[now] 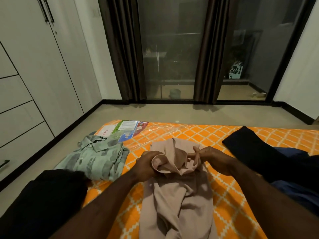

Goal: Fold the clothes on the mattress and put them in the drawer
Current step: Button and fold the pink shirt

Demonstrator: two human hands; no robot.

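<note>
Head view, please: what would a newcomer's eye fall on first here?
The orange patterned mattress fills the lower frame. At its centre the left hand and right hand hold a crumpled pink garment. A folded green shirt lies at the mattress's left edge, dark clothes at the right.

Dark curtains (126, 49) are hanging beside glass doors (172, 40) at the top; a potted plant (235, 69) is standing outside, upper right.
</note>
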